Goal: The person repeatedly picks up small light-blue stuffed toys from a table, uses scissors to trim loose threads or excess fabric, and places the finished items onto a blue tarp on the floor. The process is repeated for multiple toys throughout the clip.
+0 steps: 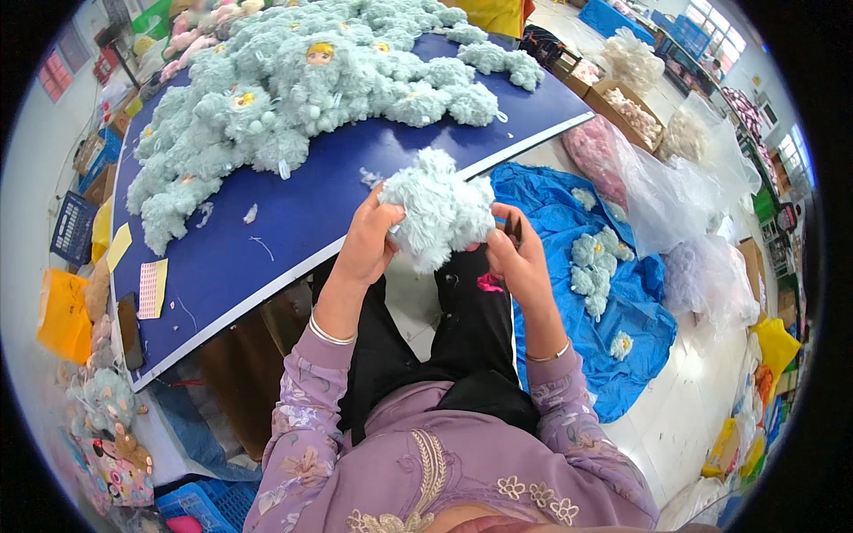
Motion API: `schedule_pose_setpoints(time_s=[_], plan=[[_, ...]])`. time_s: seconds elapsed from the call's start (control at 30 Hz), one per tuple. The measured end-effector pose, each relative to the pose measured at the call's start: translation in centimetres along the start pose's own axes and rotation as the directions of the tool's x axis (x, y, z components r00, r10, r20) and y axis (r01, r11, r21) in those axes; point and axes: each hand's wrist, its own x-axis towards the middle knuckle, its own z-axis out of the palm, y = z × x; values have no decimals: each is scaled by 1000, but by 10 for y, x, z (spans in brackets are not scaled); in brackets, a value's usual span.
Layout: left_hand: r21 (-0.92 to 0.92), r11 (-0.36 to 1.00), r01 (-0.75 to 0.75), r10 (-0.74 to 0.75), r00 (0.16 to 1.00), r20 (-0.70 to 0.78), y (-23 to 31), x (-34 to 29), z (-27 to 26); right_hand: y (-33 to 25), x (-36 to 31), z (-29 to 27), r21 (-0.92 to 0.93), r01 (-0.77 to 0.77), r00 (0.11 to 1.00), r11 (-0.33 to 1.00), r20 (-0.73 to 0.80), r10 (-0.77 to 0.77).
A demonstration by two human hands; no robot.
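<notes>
Holding a pale blue plush toy (437, 207) above your lap, your left hand (366, 242) closes its grip on it; your right hand (518, 258) steadies it. Many heaped toys (293, 89) wait on the counter (293, 222); few lie on the blue sheet (595, 266).

that toy (437, 210) is super fluffy shaggy plush, table (293, 213) looks smooth and matt, crinkly plastic sheet (622, 293) underneath

A fluffy pale-blue plush toy (437, 209) hides the fingertips of the left hand (366, 242); the small dark tool (514, 229) in the right hand (518, 260) is too small to identify.
</notes>
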Motion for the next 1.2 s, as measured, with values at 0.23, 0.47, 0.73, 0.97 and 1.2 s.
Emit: schedule_pose_setpoints(time_s=[0.23,0.47,0.73,0.97,1.2], plan=[[149,989,-3,-10,996,89,-11,-5,0,7,-2,-8,72,-178,980,981,-78,183],[426,901,-84,-7,978,208,-26,-6,1,13,-2,-18,294,-215,971,931,-40,237],[866,436,-243,120,970,212,-19,-17,51,29,-7,-17,-500,101,961,860,-174,-214],[850,466,-245,243,959,143,-44,-13,42,26,-12,-16,-581,183,965,793,-50,-259],[736,597,-319,372,923,98,-62,-13,39,34,-20,-16,-442,231,950,867,-90,-299]])
